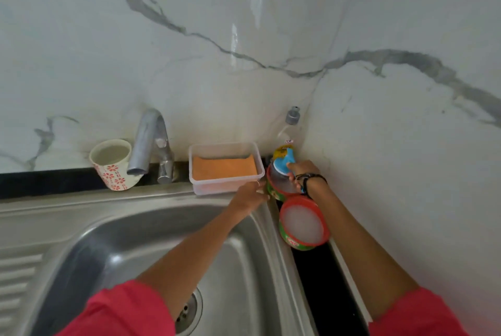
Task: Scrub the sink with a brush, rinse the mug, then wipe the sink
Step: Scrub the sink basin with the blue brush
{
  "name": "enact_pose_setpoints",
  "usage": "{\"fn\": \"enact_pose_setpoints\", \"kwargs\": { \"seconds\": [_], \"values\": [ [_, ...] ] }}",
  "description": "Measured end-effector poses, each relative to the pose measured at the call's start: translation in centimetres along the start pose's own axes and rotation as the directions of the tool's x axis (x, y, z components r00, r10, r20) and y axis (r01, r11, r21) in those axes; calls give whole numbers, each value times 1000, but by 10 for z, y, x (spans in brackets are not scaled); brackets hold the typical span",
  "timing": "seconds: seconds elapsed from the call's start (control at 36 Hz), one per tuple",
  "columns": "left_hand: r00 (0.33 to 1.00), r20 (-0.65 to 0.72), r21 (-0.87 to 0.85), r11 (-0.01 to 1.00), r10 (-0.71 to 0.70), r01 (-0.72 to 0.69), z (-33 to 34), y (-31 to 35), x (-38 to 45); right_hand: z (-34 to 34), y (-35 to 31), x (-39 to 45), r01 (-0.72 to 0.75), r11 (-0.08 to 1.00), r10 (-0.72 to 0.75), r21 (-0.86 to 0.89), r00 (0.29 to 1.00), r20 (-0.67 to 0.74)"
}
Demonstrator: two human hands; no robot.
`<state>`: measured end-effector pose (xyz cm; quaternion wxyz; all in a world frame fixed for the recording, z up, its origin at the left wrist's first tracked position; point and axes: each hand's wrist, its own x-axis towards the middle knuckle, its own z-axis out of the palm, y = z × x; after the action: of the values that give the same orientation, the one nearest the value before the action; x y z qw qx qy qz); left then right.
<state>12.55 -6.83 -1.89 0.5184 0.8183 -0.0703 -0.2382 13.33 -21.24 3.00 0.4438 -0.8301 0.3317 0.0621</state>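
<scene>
Red sleeves (130, 311) lowest in frame, sink (81, 243) under them. Right hand (302, 171) at 3 o'clock gripped the blue brush (284, 160) over an open tub (282, 189). Left hand (250, 194) touched that tub; finger spread unclear. Mug (112, 163) at 10 o'clock by the tap (151, 146). Risk: tub tips off the ledge if the brush drags it.

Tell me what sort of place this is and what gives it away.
Most likely a home kitchen's dishwashing corner. A stainless steel sink with a drainboard sits under a tap against marble-look wall tiles, and round dish-soap tubs stand beside a clear box holding an orange sponge.
</scene>
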Motion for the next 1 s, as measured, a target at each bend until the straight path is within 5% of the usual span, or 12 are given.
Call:
{"fn": "enact_pose_setpoints", "kwargs": {
  "seconds": [0.19, 0.5, 0.61, 0.81, 1.0],
  "values": [
    [1000, -6, 64, 998, -4, 4, 18, -5, 11, 20, 14, 5, 98, 995, -99, -20, 994, -51],
    [998, 56, 227, 973, 22, -34, 19, -15, -21, -1, 12, -23, 162, 930, -165, -330, 986, 18],
    [996, 91, 276, 960, 24, -48, 11, -28, -40, 4, 25, -56, 260, 820, -340, -510, 938, -69],
    [996, 92, 403, 914, 15, -51, 7, -55, -73, 29, 50, -125, 391, 546, -591, -741, 807, -9],
    [996, 78, 386, 920, 46, -73, 3, -93, -124, 63, 84, -180, 525, 388, -711, -758, 693, 117]
  ]
}}
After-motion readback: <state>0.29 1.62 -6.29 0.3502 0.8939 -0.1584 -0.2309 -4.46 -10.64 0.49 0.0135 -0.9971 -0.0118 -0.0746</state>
